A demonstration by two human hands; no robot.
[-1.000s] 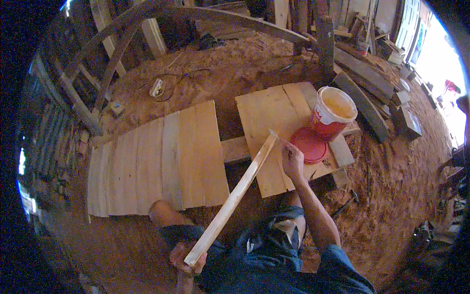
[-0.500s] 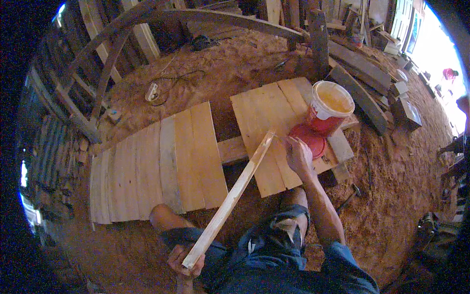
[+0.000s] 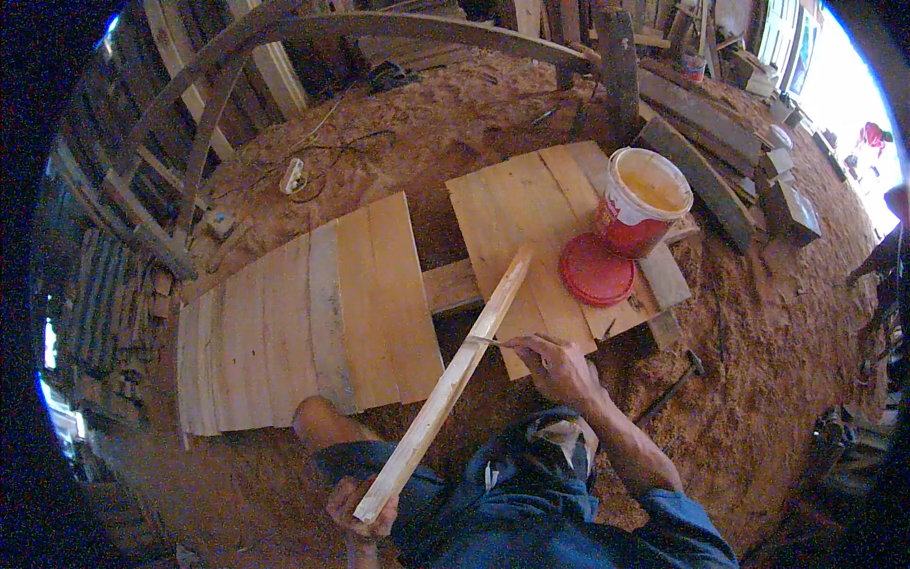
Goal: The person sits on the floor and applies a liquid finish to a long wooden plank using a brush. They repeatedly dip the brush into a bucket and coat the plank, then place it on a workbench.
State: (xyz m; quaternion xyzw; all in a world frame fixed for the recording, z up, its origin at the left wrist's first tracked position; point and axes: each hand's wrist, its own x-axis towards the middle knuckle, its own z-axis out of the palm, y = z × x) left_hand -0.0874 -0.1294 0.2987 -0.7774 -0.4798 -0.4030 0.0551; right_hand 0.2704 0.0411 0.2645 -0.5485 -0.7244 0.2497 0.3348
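Observation:
A long pale wooden strip [image 3: 444,389] slants from my lap up over the boards. My left hand [image 3: 362,507] is closed around its lower end. In my right hand [image 3: 559,368] I pinch a thin, flat stick-like tool [image 3: 493,341], its tip touching the strip's upper face about midway. What the tool is made of cannot be made out. Beyond my right hand stands a red and white bucket [image 3: 635,228] with yellowish contents. Its round red lid [image 3: 595,272] lies against it on the boards.
Two groups of flat boards [image 3: 284,322] lie side by side across a crossbeam [image 3: 453,286]. A hammer [image 3: 671,387] rests on the brown ground at the right. Timber beams [image 3: 701,180] are piled at the far right. A curved wooden frame [image 3: 427,30] spans the back; another person [image 3: 882,242] is at the right edge.
My right hand has come back from beside the bucket and lid toward me, bringing the thin tool onto the strip. My left hand keeps its hold on the strip's lower end.

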